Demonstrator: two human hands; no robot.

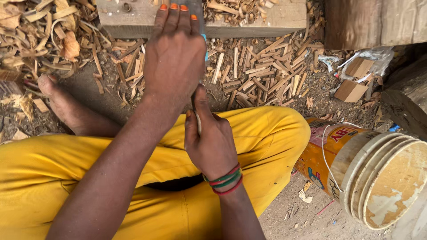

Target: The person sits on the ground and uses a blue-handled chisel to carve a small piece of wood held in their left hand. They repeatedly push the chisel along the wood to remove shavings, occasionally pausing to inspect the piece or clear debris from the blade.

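Note:
I sit cross-legged in yellow trousers [53, 169] on the ground. My left hand [175, 58] reaches forward and lies on a wooden beam [249, 20], its orange-nailed fingers pressed over a dark flat piece [196, 8]; a bit of blue [206, 44] shows at the hand's right edge. What lies under the palm is hidden. Just behind it, above my knee, my right hand [211, 142], with red and green wristbands, grips a thin pale stick [198, 122] that runs up under my left hand.
Split wooden sticks [262, 71] and curled shavings [35, 35] cover the ground around the beam. My bare foot [62, 104] rests at the left. An orange bucket [369, 169] lies on its side at the right, beside a log [407, 102] and small wood blocks [351, 91].

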